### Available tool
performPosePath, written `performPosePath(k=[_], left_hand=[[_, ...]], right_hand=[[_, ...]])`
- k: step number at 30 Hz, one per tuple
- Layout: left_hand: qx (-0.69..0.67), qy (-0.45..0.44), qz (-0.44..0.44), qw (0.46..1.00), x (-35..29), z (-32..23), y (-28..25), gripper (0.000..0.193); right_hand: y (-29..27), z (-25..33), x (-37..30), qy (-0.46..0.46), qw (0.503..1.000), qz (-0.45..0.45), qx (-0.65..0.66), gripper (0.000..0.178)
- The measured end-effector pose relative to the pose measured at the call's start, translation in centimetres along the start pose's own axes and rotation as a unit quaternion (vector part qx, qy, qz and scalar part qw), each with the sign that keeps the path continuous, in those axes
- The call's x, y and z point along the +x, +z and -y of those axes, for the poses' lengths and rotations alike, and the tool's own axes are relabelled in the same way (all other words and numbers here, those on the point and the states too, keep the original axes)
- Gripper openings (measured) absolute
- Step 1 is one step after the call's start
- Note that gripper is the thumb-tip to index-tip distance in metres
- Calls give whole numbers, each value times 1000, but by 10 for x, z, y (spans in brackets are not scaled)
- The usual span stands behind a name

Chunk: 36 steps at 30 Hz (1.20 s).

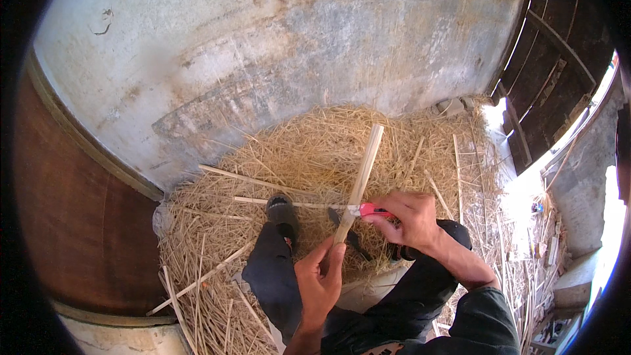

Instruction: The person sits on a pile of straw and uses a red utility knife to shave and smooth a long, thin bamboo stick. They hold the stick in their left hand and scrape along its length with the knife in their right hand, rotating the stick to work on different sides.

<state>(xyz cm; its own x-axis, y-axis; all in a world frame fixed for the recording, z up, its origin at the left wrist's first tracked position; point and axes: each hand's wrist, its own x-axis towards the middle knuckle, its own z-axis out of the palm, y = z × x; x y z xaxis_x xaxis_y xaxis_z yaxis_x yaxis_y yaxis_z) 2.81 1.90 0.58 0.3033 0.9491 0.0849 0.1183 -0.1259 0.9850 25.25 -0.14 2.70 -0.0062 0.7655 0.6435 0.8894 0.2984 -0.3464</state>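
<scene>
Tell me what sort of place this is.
Probably an old shed or outbuilding: straw-like litter is strewn thickly over the floor, the wall is stained and worn, and what looks like a rough plank door lets daylight in around its edges.

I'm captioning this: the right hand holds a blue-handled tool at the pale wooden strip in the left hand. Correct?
Wrong colour: the head view shows a red-handled tool in the right hand, at the pale wooden strip in the left hand.

Hands (319, 283) (411, 220) curled — right farther forward
</scene>
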Motion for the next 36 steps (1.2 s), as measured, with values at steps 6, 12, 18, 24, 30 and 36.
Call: performPosePath(k=[6, 12, 18, 24, 30, 36], left_hand=[[18, -59, 46, 997, -21, 11, -15, 25], [-3, -77, 58, 995, -26, 14, -24, 24], [-11, -95, 62, 993, -40, 21, -39, 24], [-45, -79, 11, 996, -11, 24, -33, 26], [-21, -30, 7, 999, 0, 7, -11, 25], [12, 26, -16, 999, 2, 4, 0, 23]], right_hand=[[-11, -35, 15, 101, 991, -83, -12, 27], [-14, -33, 15, 84, 993, -82, -18, 24], [-39, -60, 27, 267, 956, -116, -32, 24], [-8, -20, 8, 105, 987, -50, 110, 18], [9, 7, 0, 3, 995, 31, 95, 23], [19, 2, -5, 0, 998, 2, 58, 25]])
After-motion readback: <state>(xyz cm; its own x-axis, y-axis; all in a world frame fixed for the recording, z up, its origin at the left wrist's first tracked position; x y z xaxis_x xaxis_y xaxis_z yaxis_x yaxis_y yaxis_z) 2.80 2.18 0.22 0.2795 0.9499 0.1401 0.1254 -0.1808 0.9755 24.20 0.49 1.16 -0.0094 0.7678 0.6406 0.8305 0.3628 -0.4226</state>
